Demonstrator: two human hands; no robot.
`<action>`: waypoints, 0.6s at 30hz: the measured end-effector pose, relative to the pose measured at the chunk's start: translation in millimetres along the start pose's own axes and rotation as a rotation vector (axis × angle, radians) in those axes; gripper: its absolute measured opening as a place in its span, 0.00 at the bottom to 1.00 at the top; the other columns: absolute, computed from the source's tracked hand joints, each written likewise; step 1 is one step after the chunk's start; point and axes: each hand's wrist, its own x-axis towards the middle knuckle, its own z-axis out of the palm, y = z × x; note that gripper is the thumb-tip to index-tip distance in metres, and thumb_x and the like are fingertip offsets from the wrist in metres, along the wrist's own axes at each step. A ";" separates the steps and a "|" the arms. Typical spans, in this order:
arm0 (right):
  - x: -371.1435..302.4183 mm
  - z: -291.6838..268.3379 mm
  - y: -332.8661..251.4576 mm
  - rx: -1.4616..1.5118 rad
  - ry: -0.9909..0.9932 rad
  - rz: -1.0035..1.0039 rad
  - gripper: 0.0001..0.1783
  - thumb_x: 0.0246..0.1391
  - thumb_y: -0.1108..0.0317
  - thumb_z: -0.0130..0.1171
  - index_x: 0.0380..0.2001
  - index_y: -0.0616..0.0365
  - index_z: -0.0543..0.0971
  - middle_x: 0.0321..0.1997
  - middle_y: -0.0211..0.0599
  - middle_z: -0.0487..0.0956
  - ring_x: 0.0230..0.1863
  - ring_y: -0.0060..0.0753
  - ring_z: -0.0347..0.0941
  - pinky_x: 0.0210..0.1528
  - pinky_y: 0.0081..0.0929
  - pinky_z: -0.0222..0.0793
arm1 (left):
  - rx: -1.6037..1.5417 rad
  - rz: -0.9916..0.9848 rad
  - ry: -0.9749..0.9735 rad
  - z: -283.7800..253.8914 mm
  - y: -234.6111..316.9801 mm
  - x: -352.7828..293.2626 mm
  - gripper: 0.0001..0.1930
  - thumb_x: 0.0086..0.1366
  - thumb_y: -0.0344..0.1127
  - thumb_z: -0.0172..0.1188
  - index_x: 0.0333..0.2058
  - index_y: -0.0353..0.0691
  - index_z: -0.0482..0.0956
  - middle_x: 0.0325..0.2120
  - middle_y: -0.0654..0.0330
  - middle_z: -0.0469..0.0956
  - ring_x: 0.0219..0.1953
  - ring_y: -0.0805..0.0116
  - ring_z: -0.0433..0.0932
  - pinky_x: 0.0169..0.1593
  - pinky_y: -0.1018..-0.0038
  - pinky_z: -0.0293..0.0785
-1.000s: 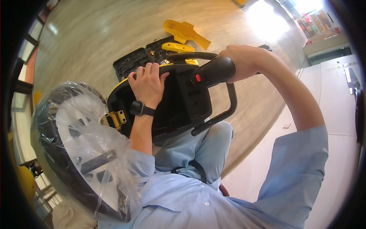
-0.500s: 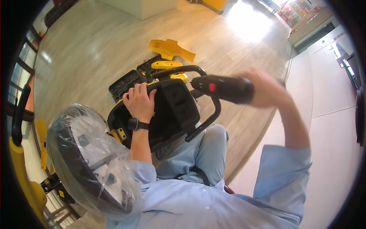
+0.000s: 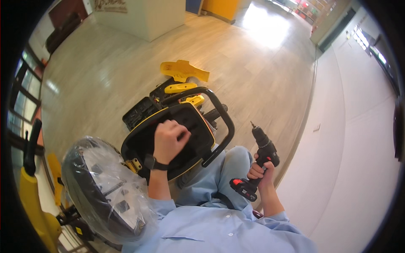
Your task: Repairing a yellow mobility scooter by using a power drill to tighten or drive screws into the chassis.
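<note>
My right hand (image 3: pixel 265 173) grips a black cordless drill (image 3: pixel 265 147) by its handle, with the bit pointing up and away and the battery low on the left. Over a black, yellow-rimmed open storage compartment (image 3: pixel 139 139), my left hand (image 3: pixel 169 139) is raised with curled fingers; whatever may be between them is hidden. A hinged seat (image 3: pixel 99 185) wrapped in clear plastic is tipped up left of the compartment, beside a brass-coloured hinge (image 3: pixel 134 165). Curving round the compartment's far right side is a black tubular bar (image 3: pixel 225 116).
Beyond the compartment, an open black tool case (image 3: pixel 141 113) lies on the wooden floor with yellow plastic panels (image 3: pixel 183 70). A yellow frame with a black handlebar grip (image 3: pixel 31 149) stands at the left. A white wall (image 3: pixel 333 147) runs along the right.
My right hand has brought the drill down and toward me, turning its bit upward. My left hand has come off the compartment's far edge, its fingers now curled. The view has shifted.
</note>
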 end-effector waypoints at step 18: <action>-3.3 -72.2 28.7 0.201 0.022 -0.017 0.23 0.56 0.57 0.54 0.54 0.50 0.74 0.18 0.18 0.62 0.15 0.12 0.55 0.27 0.19 0.58 | 0.139 0.072 -0.378 19.9 13.6 -4.4 0.04 0.59 0.32 0.66 0.34 0.46 0.85 0.26 0.61 0.77 0.32 0.59 0.80 0.34 0.64 0.71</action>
